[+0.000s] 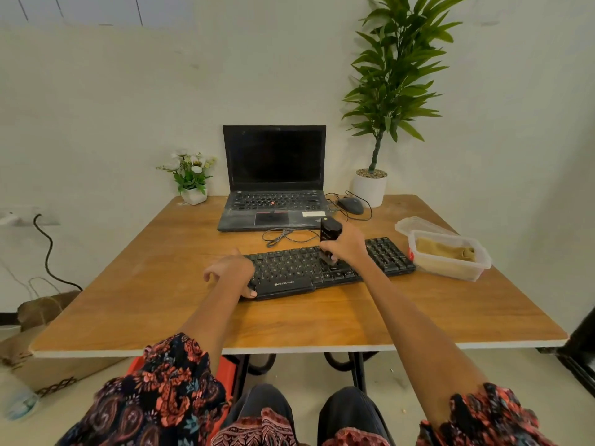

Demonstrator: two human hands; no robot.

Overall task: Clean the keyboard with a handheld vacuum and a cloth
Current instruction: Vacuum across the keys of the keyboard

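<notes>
The right hand (349, 244), just right of the frame's centre, grips a small black handheld vacuum (330, 236) held upright, its nozzle end down on the keys of the black Zebronics keyboard (322, 268) near the right part of the main key block. The left hand (230, 272) rests over the keyboard's left end, its thumb curled against the near left corner and the fingers loosely bent, apparently steadying it; how firmly it holds I cannot tell. The keyboard lies across the middle of the wooden desk (161, 300), its cable looping behind it toward an open, dusty laptop (273, 181) with a dark screen. To the right, touching or just beside the keyboard's number pad, stands a clear plastic container (450, 259) with a tan folded cloth (446, 249) inside, its lid (418, 225) lying behind it. A mouse (350, 206) and two potted plants sit at the back. This looks like the vacuuming step, mid-way; the next move calls for sweeping the nozzle across the remaining rows and the number pad before reaching for the cloth.
</notes>
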